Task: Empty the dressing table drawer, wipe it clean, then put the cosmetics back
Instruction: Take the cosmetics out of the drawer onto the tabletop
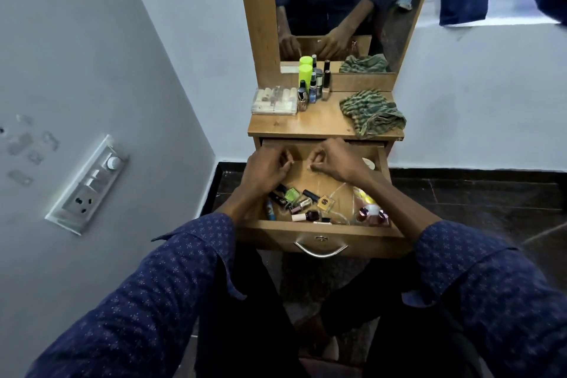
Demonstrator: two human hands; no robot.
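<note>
Hands (270, 167) (333, 159) clenched over open drawer (322, 233) | wooden tabletop (319, 123): cloth (372, 112) | pale walls (92, 55)

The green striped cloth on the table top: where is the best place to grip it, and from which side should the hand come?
Take the green striped cloth from above, pinching one of its raised folds near the middle. It lies crumpled on the right of the table top, apart from the bottles, so the top is free. A hand from the front right would probably reach it without touching them.
</note>
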